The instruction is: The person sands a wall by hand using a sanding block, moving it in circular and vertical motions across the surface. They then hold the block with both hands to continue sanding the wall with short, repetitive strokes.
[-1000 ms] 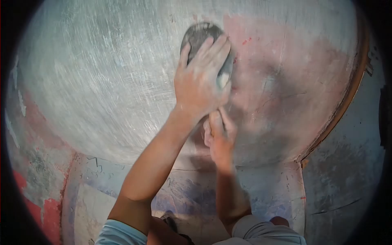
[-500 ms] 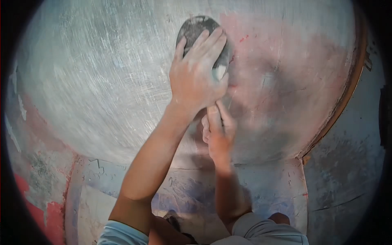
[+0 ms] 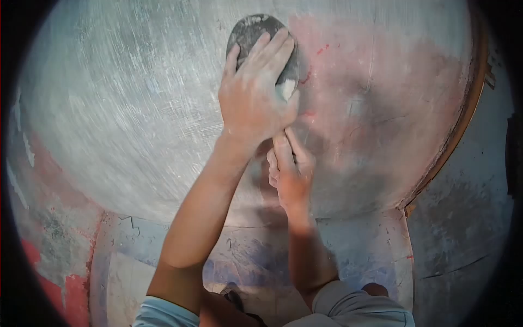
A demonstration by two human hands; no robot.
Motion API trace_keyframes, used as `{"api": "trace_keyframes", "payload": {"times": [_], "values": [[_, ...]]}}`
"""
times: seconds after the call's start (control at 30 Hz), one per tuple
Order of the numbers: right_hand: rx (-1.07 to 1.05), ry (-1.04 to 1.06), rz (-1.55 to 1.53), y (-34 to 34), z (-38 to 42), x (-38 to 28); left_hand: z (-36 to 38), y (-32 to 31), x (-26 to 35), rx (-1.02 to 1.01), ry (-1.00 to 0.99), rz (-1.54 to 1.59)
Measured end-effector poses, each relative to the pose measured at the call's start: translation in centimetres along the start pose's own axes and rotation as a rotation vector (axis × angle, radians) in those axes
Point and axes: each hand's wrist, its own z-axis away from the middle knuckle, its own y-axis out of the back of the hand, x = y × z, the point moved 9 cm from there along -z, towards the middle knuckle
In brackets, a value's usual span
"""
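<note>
A dark oval paddle-like tool, dusty and worn pale at its lower right edge, lies against the large curved surface. Across its face my left hand presses flat, with the fingers spread and pointing up. Below that, my right hand is wrapped round the tool's narrow handle, its thumb laid along it. Most of the handle is hidden by my hands. The curved surface is whitish grey, covered in fine streaks, with a pinkish patch right of the tool.
A brownish raised rim borders the curved surface on the right. Beneath it runs a scuffed grey and bluish lower panel. Red paint shows at lower left. Part of a dark shoe is visible at the bottom.
Both my hands and the oval tool have shifted slightly up and to the left over the curved surface. My hold on the tool looks the same.
</note>
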Motion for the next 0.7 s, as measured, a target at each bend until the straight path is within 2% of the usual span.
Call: {"api": "trace_keyframes", "payload": {"times": [0.07, 0.13, 0.2, 0.3, 0.37, 0.43, 0.47, 0.53, 0.63, 0.7], "values": [[0.014, -0.036, -0.036, 1.6, 1.1, 3.1, 2.9, -0.6, 0.3, 0.017, 0.013, 0.046], [-0.002, -0.034, -0.061, 3.6, 2.8, 7.0, 6.8, -1.5, 1.0, -0.060, 0.034, 0.034], [0.003, -0.032, -0.106, 3.5, 4.3, 7.9, 8.5, -1.9, 1.1, -0.090, 0.028, 0.027], [-0.006, -0.030, -0.132, 2.2, 3.9, 5.5, 6.0, -0.8, 0.6, -0.082, 0.002, 0.070], [0.045, 0.004, 0.021, 0.2, 2.0, 1.6, 2.1, 0.0, -0.1, -0.038, -0.039, 0.070], [-0.034, -0.085, 0.059, -1.2, 0.2, -1.4, -0.9, 0.3, -0.2, -0.019, -0.039, 0.035], [-0.030, -0.066, 0.032, -1.3, -0.1, -1.5, -0.8, 0.3, -0.1, -0.020, -0.039, 0.030], [-0.014, -0.025, 0.027, -0.6, 0.5, 0.2, -0.4, 0.2, 0.0, -0.023, -0.043, 0.030], [0.039, 0.018, -0.050, 1.8, 2.9, 5.2, 4.7, -0.7, 0.3, -0.081, -0.007, 0.032], [-0.046, -0.118, -0.059, 2.3, 4.2, 8.2, 7.5, -1.1, 0.4, -0.111, 0.015, 0.033]]}}
